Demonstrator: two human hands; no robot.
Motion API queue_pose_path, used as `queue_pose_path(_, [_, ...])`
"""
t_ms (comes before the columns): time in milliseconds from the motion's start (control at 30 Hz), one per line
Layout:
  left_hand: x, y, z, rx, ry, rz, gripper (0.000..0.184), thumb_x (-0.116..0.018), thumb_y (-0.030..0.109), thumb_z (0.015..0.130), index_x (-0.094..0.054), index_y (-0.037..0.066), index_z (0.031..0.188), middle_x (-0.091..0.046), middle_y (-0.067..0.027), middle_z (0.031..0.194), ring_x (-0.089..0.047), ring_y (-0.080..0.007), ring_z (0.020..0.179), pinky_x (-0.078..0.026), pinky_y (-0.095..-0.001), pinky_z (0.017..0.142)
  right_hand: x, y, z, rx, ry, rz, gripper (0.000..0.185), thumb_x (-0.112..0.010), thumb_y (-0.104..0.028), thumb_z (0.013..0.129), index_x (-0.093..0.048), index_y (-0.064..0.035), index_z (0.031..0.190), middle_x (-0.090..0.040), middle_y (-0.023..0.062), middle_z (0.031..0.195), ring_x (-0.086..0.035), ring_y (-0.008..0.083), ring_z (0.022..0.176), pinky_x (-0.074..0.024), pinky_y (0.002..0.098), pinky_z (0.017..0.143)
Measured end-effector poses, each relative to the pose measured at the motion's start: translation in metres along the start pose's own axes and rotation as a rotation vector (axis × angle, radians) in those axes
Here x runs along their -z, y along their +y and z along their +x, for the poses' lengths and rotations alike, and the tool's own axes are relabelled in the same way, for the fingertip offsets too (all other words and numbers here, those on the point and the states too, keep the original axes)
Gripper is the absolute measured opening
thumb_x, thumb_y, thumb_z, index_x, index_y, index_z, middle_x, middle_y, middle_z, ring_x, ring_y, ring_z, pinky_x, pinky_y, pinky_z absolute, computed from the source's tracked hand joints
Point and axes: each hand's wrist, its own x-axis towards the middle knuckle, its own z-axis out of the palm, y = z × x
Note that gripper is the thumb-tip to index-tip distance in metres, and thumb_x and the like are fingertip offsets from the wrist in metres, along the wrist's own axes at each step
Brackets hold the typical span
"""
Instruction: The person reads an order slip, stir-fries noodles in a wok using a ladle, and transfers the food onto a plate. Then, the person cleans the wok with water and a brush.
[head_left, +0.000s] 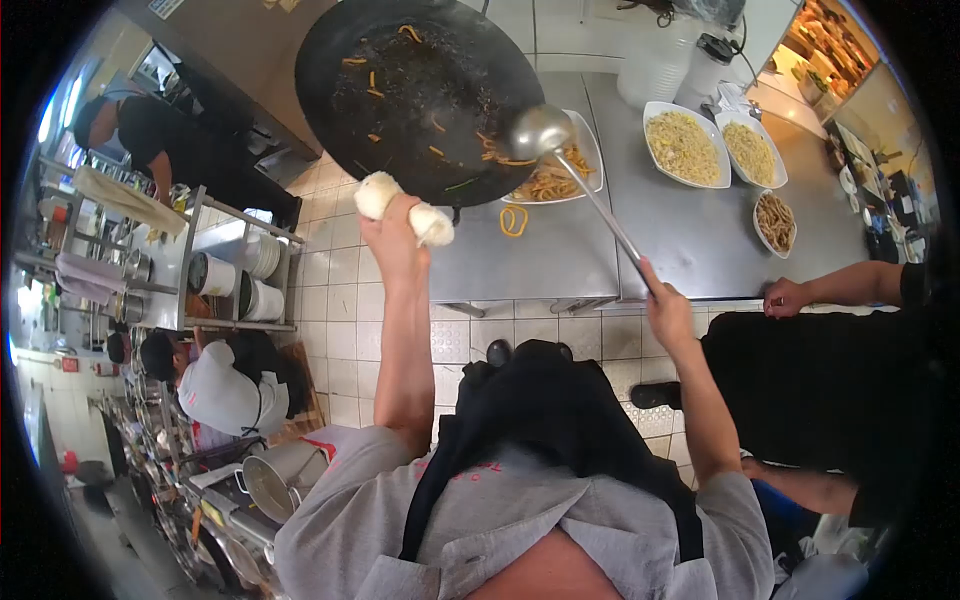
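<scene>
My left hand (396, 232) is closed around a folded white cloth (433, 226) at the near rim of a large black wok (345, 120). The wok is tilted, with scattered noodle strands and bits stuck to its dark inside. In my right hand (670, 318) is the long handle of a steel ladle (543, 132). Its bowl is over the wok's right edge, beside a white dish (597, 178) of brown noodles that the wok and ladle partly cover. A loose noodle strand (513, 221) lies on the steel counter (530, 265) in front of the dish.
Farther right on the counter are two white dishes of pale noodles (685, 145) (750, 152) and a smaller bowl of brown strips (775, 222). A person in black (810, 370) stands close on my right. Shelving (190, 262) and two other people are at left.
</scene>
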Motion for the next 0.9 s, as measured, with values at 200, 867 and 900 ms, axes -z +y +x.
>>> queue_pose_path(200, [0.001, -0.003, 0.003, -0.036, 0.038, 0.061, 0.043, -0.059, -0.010, 0.069, -0.044, 0.002, 0.108, -0.052, -0.0069, 0.091, -0.057, -0.0157, 0.072, -0.050, -0.0285, 0.061, 0.041, 0.008, -0.007, -0.030, -0.035, -0.214, 0.075, -0.058, 0.000, 0.078, -0.037, -0.0332, 0.143, -0.058, 0.0151, 0.070, -0.060, 0.0358, 0.060, -0.0506, 0.0459, 0.059])
queue_pose_path(867, [0.008, 0.033, -0.010, -0.082, 0.161, 0.093, 0.034, -0.058, -0.009, 0.071, -0.050, 0.004, 0.101, -0.053, -0.0058, 0.088, -0.058, -0.0181, 0.072, -0.051, -0.0309, 0.060, 0.050, 0.021, 0.021, 0.102, -0.019, -0.092, 0.070, -0.059, -0.001, 0.079, -0.041, -0.0309, 0.141, -0.057, 0.0150, 0.071, -0.059, 0.0349, 0.059, -0.0503, 0.0451, 0.058])
queue_pose_path(900, [0.013, 0.033, -0.013, -0.073, 0.175, 0.107, 0.034, -0.059, -0.008, 0.071, -0.050, 0.004, 0.102, -0.053, -0.0061, 0.087, -0.058, -0.0184, 0.071, -0.052, -0.0316, 0.060, 0.054, 0.039, 0.020, 0.124, -0.011, -0.111, 0.070, -0.059, -0.001, 0.079, -0.041, -0.0301, 0.141, -0.057, 0.0148, 0.071, -0.059, 0.0348, 0.059, -0.0501, 0.0450, 0.058])
